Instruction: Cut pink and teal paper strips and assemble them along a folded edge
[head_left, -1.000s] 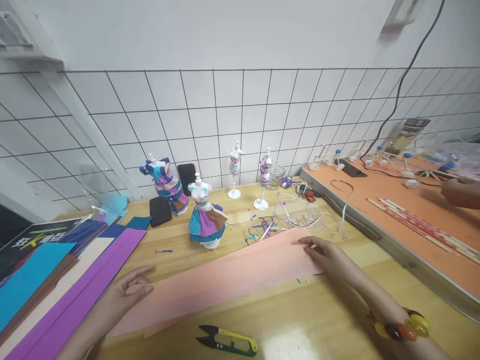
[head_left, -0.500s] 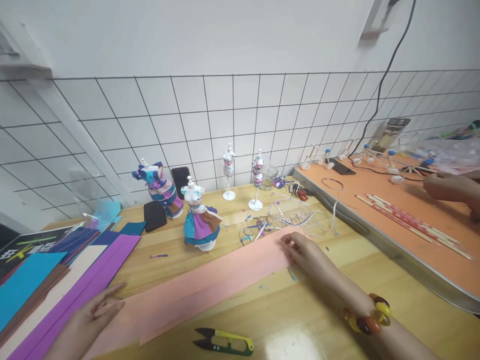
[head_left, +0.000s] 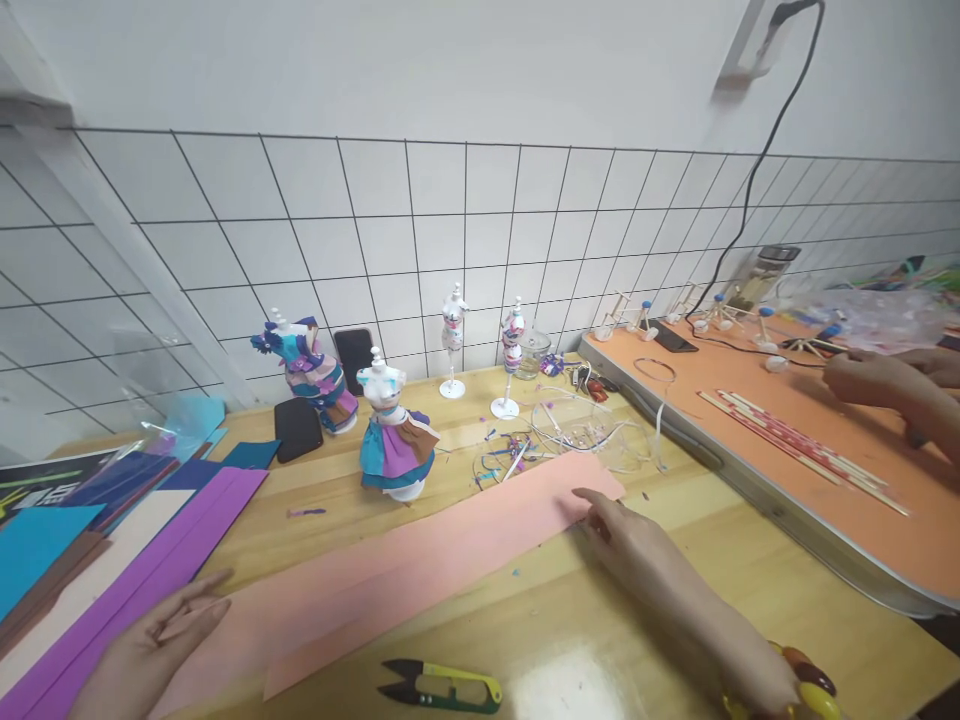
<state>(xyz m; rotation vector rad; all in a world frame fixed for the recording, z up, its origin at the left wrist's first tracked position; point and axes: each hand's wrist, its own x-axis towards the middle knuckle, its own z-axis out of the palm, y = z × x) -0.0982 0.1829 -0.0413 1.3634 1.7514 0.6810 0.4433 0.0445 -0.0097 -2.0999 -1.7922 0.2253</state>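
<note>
A long pink strip [head_left: 420, 560], of paper or thin cloth, lies diagonally across the wooden table. At its near left end rests my left hand [head_left: 146, 650], thumb and index finger apart. My right hand [head_left: 634, 550] touches the lower edge near the far end, index finger stretched over the strip. Below the strip lie yellow-and-green thread snips [head_left: 442, 686]. Just behind it stands a small white dress form [head_left: 384, 385] in a blue, purple and brown skirt. Another clothed dress form [head_left: 307, 365] is farther left.
Two slim white dress forms [head_left: 453, 335] stand near the wall, beside tangled cords and scraps [head_left: 577, 425]. Coloured sheets [head_left: 150, 590] are stacked left, near a black phone [head_left: 298, 430]. On the raised orange board [head_left: 750, 440] lie sticks [head_left: 806, 450]; another person's hands [head_left: 877, 385] work there.
My right hand's fingers have slid from the strip's far end to its lower edge, and the index finger is straighter. My left hand stays at the near end. The view has shifted slightly.
</note>
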